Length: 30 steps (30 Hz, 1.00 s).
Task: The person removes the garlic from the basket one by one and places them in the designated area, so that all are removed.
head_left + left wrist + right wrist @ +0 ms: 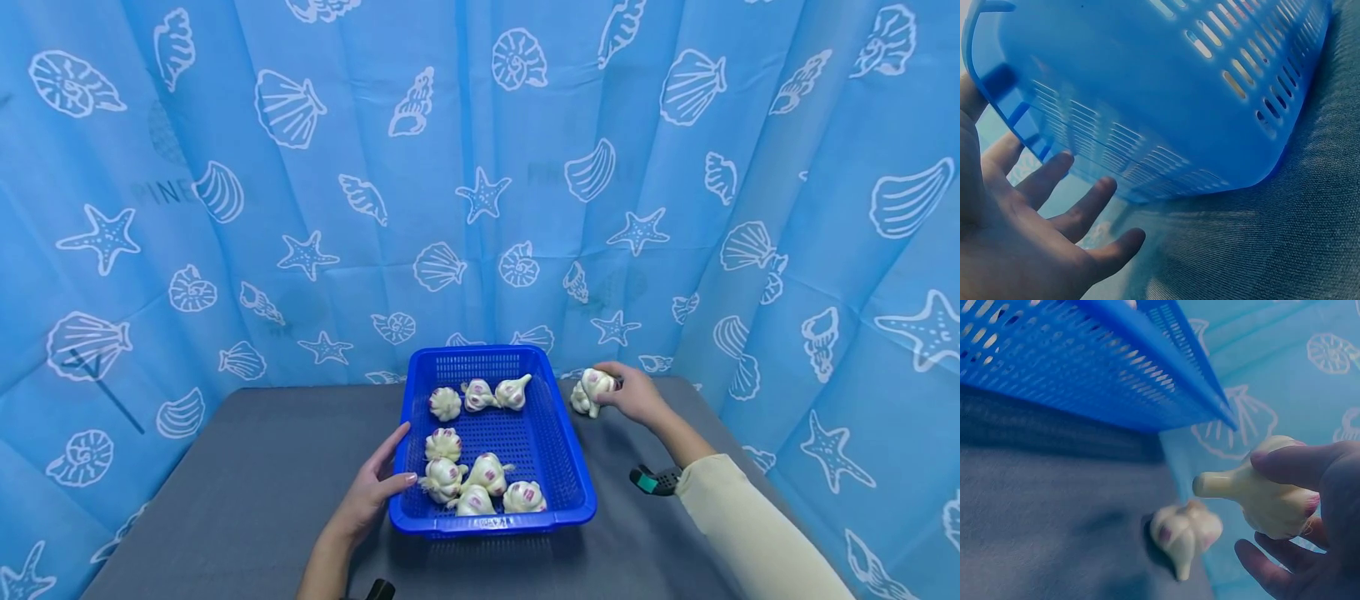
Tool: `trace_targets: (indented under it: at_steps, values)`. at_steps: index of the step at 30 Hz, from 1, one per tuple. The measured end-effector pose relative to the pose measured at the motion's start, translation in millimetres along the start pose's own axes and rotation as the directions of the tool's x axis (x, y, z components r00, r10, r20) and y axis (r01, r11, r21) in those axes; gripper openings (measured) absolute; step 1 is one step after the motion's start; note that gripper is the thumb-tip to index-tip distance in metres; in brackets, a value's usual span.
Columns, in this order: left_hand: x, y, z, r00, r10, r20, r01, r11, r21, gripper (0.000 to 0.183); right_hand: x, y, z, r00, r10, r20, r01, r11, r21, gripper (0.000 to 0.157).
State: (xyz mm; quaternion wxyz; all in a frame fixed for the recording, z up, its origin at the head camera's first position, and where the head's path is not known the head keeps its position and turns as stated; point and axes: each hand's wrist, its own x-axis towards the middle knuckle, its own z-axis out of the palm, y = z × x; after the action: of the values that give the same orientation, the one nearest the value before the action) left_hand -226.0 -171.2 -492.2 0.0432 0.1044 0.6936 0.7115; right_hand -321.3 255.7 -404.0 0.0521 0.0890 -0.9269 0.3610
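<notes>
My right hand (pixel 632 393) holds a garlic bulb (pixel 1279 503) between thumb and fingers, its stem pointing out toward the basket in the right wrist view. Below it, another garlic bulb (pixel 1188 532) lies on the grey table, right of the blue plastic basket (pixel 573 467). Several white and purple garlic bulbs sit inside: a row at the back, such as one garlic bulb (pixel 446 404), and a front group, such as another garlic bulb (pixel 523 497). At the basket's left side, my left hand (pixel 367 492) grips the rim, thumb over it and fingers outside.
The grey tabletop (pixel 247 475) spreads on both sides of the basket. Behind it and along the sides hangs a blue curtain (pixel 480 275) with white shell and starfish prints. A dark strap (pixel 654 481) is on the right wrist.
</notes>
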Motion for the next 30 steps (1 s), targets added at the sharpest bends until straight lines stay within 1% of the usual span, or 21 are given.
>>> trace_targets:
  at_steps: [7, 15, 18, 24, 30]
  values:
    - [0.3, -0.3, 0.3, 1.000, -0.001, -0.004, 0.001, 1.000, 0.004, 0.070, -12, 21, 3.7, 0.998, 0.020, -0.065, -0.020, 1.000, -0.014, 0.054]
    - [0.3, -1.1, 1.1, 1.000, -0.012, -0.008, 0.012, 1.000, 0.006, 0.070, -19, 46, 13.3, 0.986, 0.115, -0.117, -0.116, 0.993, 0.002, 0.057]
    - [0.0, -1.3, 0.9, 1.000, -0.013, -0.008, 0.013, 1.000, 0.006, 0.070, -20, 57, 18.1, 0.980, 0.136, -0.143, -0.137, 0.991, 0.000, 0.057]
    - [-0.7, -0.3, 0.2, 1.000, -0.020, -0.006, 0.020, 1.000, -0.001, 0.070, -21, 69, 28.0, 0.963, 0.179, -0.202, -0.185, 0.983, -0.009, 0.058]
    - [-1.1, 0.1, -0.3, 1.000, -0.017, -0.008, 0.017, 1.000, 0.006, 0.070, -19, 77, 36.5, 0.934, 0.238, -0.266, -0.232, 0.971, 0.055, 0.057]
